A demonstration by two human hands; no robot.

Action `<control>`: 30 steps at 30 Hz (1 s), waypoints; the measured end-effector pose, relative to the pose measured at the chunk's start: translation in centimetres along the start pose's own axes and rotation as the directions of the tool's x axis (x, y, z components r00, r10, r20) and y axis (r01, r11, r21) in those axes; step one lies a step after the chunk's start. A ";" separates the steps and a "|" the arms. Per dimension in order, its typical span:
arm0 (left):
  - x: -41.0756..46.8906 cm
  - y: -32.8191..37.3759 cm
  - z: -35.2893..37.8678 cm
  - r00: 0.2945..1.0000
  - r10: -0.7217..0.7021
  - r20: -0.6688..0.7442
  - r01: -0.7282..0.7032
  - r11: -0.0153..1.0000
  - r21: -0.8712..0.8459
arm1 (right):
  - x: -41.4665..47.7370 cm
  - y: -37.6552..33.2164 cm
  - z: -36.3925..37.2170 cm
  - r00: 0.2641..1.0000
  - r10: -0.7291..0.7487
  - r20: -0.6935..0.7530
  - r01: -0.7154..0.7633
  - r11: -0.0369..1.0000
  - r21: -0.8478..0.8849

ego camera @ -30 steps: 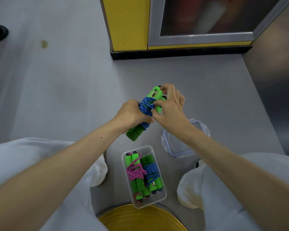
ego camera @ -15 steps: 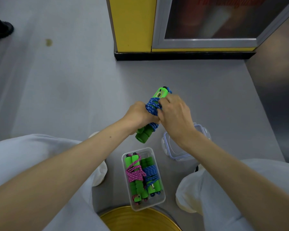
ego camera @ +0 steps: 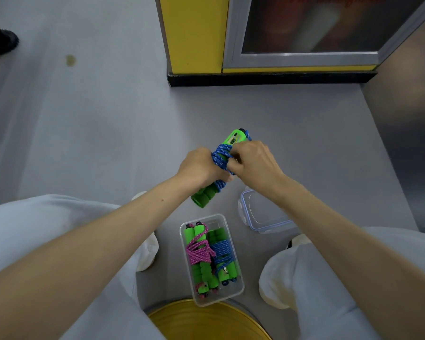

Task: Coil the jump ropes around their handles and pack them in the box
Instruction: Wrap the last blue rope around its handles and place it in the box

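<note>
Both hands raised over the grey floor (ego camera: pixel 96 133), working one bundle. Left hand (ego camera: pixel 198 165) in a closed grip around the middle of the green handles (ego camera: pixel 205 196), foam ends poking out below the fist, counter end tilted up and away. Blue rope (ego camera: pixel 220 157) coiled round the handles between the two hands. Right hand (ego camera: pixel 254 163) curled shut, fingertips pinching the blue rope at the coil; which strand, cannot tell. Clear box (ego camera: pixel 233 289) on the floor between the knees, lid off, holding a pink-roped set (ego camera: pixel 198 251) and a blue-roped set (ego camera: pixel 222 251) side by side. Clear lid (ego camera: pixel 260 212) lies just right of the box, partly under the right forearm.
</note>
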State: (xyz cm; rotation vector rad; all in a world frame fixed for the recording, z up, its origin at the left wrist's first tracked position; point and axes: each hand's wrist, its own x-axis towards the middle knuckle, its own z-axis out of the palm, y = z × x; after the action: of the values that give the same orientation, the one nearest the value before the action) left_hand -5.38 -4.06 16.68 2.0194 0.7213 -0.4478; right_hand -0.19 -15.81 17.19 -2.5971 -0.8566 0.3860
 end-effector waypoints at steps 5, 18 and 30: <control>0.0 0.2 -0.6 1.000 -0.015 0.022 0.015 0.999 -0.032 | -0.1 0.5 0.2 0.994 0.108 0.007 -0.104 0.940 0.325; 0.0 0.4 -0.1 0.999 0.015 -0.042 -0.017 0.998 -0.064 | -0.3 -0.3 0.7 0.952 0.305 0.023 -0.260 0.766 0.588; 0.3 0.8 -0.1 0.998 0.018 -0.063 -0.020 0.999 -0.025 | -0.9 -1.5 1.2 0.912 0.323 -0.254 -0.170 0.859 0.484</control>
State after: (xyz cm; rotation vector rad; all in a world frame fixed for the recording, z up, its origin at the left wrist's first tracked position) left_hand -4.61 -4.23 17.03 2.0217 0.7416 -0.3634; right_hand -2.10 -14.97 16.86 -2.2384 -0.2656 0.1823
